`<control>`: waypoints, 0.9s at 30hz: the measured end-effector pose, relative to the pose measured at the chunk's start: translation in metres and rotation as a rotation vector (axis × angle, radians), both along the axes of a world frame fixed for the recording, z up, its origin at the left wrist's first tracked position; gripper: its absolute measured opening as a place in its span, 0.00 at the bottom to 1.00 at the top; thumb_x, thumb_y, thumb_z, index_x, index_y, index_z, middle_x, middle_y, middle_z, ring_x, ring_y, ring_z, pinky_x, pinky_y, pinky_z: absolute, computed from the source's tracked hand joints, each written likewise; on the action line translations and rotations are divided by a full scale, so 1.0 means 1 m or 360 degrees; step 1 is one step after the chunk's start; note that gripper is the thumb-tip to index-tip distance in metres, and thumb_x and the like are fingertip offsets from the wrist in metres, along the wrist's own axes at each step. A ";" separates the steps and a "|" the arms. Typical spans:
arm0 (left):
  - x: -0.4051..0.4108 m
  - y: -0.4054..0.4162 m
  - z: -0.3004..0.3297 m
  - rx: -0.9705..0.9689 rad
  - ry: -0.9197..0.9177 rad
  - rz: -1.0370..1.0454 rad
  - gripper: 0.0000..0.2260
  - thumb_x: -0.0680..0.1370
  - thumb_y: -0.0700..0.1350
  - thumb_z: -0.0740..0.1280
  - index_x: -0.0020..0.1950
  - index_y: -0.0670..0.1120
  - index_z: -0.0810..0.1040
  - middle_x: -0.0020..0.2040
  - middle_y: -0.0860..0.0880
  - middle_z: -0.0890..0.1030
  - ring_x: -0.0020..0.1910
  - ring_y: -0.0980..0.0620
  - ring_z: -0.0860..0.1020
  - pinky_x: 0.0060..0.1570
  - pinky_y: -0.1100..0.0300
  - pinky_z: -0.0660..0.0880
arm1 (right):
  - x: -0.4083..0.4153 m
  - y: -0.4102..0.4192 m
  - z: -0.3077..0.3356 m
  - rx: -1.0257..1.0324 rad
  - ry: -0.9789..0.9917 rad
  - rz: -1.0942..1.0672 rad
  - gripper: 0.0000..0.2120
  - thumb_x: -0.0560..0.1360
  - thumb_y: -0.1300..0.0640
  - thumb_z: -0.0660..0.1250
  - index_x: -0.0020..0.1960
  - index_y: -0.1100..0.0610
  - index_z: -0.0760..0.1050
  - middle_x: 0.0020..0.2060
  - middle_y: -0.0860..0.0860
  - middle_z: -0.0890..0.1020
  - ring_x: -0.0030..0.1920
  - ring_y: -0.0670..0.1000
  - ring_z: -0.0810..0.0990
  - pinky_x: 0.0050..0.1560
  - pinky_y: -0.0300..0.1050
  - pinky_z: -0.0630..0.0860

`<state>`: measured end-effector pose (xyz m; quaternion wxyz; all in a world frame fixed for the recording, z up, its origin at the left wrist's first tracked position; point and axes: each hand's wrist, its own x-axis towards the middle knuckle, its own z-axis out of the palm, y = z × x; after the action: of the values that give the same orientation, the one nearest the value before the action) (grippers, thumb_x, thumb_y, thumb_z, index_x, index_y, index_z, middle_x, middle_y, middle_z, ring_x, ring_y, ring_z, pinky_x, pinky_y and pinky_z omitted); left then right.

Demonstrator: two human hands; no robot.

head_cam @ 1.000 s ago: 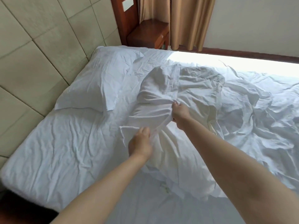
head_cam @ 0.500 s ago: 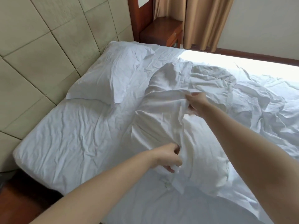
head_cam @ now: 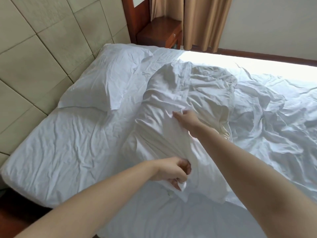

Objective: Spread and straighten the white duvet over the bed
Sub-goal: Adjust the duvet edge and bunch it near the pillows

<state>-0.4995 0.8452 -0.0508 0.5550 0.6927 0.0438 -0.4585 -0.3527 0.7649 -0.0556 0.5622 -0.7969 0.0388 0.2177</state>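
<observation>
Fabric bunched at the near edge is gripped in the left hand (head_cam: 171, 172), fingers curled tight round a wad of the white duvet (head_cam: 171, 93). Farther in, the right hand (head_cam: 186, 118) pinches a fold of it. The duvet lies crumpled mid-bed (head_cam: 60, 152), short of the pillow (head_cam: 106, 78). It looks light, soft and limp, so it should drag easily; corners or hem seem the better hold.

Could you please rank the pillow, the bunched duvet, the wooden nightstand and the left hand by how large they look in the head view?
1. duvet
2. pillow
3. and 4. nightstand and left hand: unsure, since the hand is much nearer the camera.
</observation>
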 end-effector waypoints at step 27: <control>0.034 0.097 -0.036 0.1368 -0.1254 -0.0809 0.32 0.67 0.49 0.73 0.70 0.55 0.67 0.70 0.53 0.61 0.69 0.50 0.60 0.67 0.55 0.63 | -0.002 -0.032 -0.041 -0.0742 0.0064 -0.0309 0.17 0.77 0.51 0.60 0.36 0.59 0.77 0.28 0.53 0.75 0.32 0.56 0.75 0.38 0.42 0.69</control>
<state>-0.4651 0.9424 -0.0865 0.0758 0.9591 -0.1494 -0.2280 -0.3550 0.7328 -0.0965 0.3806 -0.8931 0.1755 0.1637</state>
